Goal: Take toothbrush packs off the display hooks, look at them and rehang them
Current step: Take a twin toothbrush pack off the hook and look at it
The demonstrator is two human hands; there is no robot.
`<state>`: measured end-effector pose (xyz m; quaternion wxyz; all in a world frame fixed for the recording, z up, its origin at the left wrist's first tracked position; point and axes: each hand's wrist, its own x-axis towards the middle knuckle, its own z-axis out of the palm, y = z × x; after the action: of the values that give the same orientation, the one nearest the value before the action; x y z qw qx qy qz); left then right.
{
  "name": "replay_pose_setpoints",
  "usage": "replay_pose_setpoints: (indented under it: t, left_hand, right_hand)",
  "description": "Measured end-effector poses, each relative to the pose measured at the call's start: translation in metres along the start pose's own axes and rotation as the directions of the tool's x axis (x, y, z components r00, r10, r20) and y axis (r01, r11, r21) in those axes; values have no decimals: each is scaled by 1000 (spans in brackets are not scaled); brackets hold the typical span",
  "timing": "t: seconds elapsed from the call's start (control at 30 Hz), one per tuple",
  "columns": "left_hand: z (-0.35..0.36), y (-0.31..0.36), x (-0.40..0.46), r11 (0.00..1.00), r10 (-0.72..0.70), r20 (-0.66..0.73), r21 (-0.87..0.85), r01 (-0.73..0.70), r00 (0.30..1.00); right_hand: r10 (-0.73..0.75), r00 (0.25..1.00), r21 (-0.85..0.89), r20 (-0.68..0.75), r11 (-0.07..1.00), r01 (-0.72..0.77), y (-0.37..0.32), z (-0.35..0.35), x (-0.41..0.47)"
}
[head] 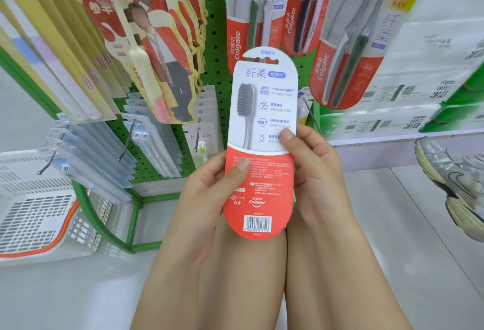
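Note:
A Colgate toothbrush pack (262, 109), white above and red below, is held upright in front of the green pegboard with its printed back and barcode facing me. My left hand (209, 188) grips its lower left edge, thumb on the red part. My right hand (311, 170) grips the right edge, thumb on the white part. More Colgate packs (248, 10) hang on hooks just above and to the right (348, 49).
Red and cream toothbrush packs (162, 49) hang at upper left, clear flat packs (91, 156) on lower hooks. A bare hook (313, 117) sticks out right of the held pack. White baskets (34, 198) sit at left. A person's sneaker (453, 183) is at right, by stacked tissue packs (419, 80).

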<state>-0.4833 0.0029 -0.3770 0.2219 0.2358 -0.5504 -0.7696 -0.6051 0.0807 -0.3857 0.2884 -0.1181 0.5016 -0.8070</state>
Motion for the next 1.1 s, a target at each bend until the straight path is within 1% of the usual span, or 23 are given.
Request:
replay_pose_setpoints:
  t: [0.3, 0.57, 0.63, 0.7, 0.77, 0.83, 0.93, 1.1]
  left_hand:
    - [-2, -1, -1, 997, 71, 1, 6, -71, 998]
    - [1, 1, -3, 995, 97, -24, 33, -96, 995]
    - [4, 1, -2, 987, 143, -57, 77, -139, 988]
    - [6, -1, 0, 966, 205, -85, 178, -187, 975]
    - [7, -2, 1, 940, 243, -105, 271, -207, 964]
    - [8, -3, 3, 920, 270, -130, 327, -216, 954]
    - [10, -4, 7, 902, 303, -173, 369, -223, 937]
    - [17, -7, 8, 881, 335, -197, 411, -232, 922]
  right_hand:
    - [56, 998, -49, 42, 997, -54, -3, 1, -2]
    - [23, 997, -37, 75, 999, -21, -3, 1, -4]
    - [2, 997, -60, 76, 998, 3, -3, 2, -5]
    - [-16, 998, -85, 67, 996, 21, -3, 3, -5]
    - [-28, 998, -104, 65, 994, 34, -2, 4, -6]
    - [-34, 997, -113, 76, 993, 43, -3, 5, -6]
    - [-35, 995, -122, 97, 991, 47, -3, 5, -7]
    - [-58, 995, -146, 86, 987, 70, -2, 4, -6]
